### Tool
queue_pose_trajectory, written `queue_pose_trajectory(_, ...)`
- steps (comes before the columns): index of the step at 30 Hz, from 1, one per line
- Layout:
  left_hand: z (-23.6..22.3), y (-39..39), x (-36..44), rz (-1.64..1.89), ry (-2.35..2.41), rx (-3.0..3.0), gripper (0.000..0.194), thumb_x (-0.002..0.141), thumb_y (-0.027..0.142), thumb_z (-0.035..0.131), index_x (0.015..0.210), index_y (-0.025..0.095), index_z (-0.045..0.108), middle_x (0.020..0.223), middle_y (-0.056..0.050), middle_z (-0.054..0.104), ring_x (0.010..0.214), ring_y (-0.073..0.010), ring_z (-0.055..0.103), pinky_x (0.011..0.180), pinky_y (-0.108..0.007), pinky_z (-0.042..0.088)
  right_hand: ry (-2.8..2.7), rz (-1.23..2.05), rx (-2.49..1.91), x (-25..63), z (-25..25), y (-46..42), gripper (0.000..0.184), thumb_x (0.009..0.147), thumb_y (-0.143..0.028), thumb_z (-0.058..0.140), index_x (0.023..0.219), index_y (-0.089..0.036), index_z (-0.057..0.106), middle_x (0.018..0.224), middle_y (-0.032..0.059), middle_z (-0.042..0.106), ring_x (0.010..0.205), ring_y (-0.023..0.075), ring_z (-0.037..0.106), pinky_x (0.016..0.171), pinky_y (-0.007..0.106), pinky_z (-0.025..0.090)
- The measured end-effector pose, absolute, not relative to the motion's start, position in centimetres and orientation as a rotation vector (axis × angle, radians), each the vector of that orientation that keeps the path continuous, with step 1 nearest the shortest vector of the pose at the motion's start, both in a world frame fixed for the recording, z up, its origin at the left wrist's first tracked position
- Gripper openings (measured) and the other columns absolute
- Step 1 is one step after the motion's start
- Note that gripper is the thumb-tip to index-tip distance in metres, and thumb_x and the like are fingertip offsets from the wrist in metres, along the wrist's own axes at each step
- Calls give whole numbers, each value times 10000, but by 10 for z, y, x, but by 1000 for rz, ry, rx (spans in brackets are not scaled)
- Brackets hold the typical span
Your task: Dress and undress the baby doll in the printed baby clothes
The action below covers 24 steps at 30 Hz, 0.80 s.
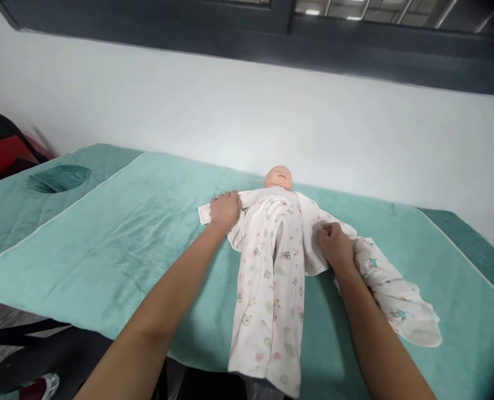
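A baby doll (pixel 278 177) lies on its back, its bald head toward the wall. White printed baby trousers (pixel 267 311) are spread over its body, their legs pointing toward me. Under them a white baby top (pixel 311 214) lies opened out to both sides. My left hand (pixel 225 210) is closed over the sleeve on the left, the cuff sticking out past it. With bent fingers my right hand (pixel 335 243) grips the top's edge on the right. A bunched white printed cloth (pixel 397 291) lies beside my right forearm, partly hidden by it.
The green padded bed cover (pixel 146 239) has a round face hole (pixel 59 178) at its left end. A white wall (pixel 213 111) and dark window frame (pixel 167 33) stand behind. A black chair (pixel 50 355) is at the lower left, a red and black one (pixel 5 153) farther back.
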<state>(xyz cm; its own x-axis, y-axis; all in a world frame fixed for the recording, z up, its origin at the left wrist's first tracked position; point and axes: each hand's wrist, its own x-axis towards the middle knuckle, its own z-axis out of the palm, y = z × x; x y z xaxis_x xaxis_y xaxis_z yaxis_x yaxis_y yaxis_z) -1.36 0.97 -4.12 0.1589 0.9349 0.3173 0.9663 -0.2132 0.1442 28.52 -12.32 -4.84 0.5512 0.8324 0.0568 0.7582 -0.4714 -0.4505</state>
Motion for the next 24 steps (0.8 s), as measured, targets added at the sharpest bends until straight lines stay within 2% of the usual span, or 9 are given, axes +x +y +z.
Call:
queue_pose_trajectory(2,-41,11,-28,-531,-1938,-2313,369,1004,336,300,1099,181,621,1076,-126,688,1049,-303,608,854,-409,418,-1306,185,-2467,297,-50,-136,322,859,-344,487,1133,-201,580,964,100,701,905,265,631,741,339,399)
queue_pose_trajectory(5,-44,15,-40,-588,-1961,-2318,380,1003,356,299,1077,193,634,1078,-116,693,1040,-294,615,833,-394,433,-1385,127,-2527,315,-47,-154,316,859,-347,499,1124,-199,587,972,101,694,923,276,633,742,355,417)
queue_pose_trajectory(8,-47,17,-42,-631,-1988,-2330,374,998,362,314,1047,202,648,1068,-112,700,1027,-287,624,830,-386,441,-1535,4,-2300,306,-31,-162,268,874,-361,495,1067,-202,593,1031,89,663,910,245,627,772,354,449)
queue_pose_trajectory(13,-47,20,-41,-645,-1998,-2355,389,1008,349,286,1052,191,639,1056,-128,703,1022,-289,637,817,-385,445,-1919,-6,-1708,214,13,-118,280,937,-362,468,1146,-204,567,1147,88,633,1062,228,592,920,353,459)
queue_pose_trajectory(16,-46,21,-42,-619,-2009,-2358,399,1012,355,279,1054,182,636,1020,-144,705,1008,-293,647,815,-385,447,-2265,25,-1554,148,27,-63,328,943,-306,479,1239,-182,549,1242,104,612,1151,239,545,978,359,428)
queue_pose_trajectory(19,-46,21,-44,-604,-2000,-2369,402,1014,370,278,1035,192,639,1006,-138,707,1004,-291,652,817,-378,447,-2601,-53,-1626,105,27,-10,267,909,-219,495,1135,-139,614,1171,143,618,1073,272,559,879,380,451)
queue_pose_trajectory(21,-47,22,-44,-612,-2002,-2378,405,1016,363,269,1031,195,638,1014,-137,706,1012,-291,650,816,-377,447,-2761,-83,-1608,93,23,14,252,886,-246,541,1092,-142,642,1172,150,608,1051,282,565,811,365,454)
queue_pose_trajectory(24,-47,25,-44,-610,-2026,-2387,389,1012,337,278,1029,193,639,1023,-140,705,1024,-292,647,810,-378,449,-2861,-44,-1580,90,18,33,316,870,-321,587,1148,-188,652,1188,127,622,1067,288,574,760,340,441)
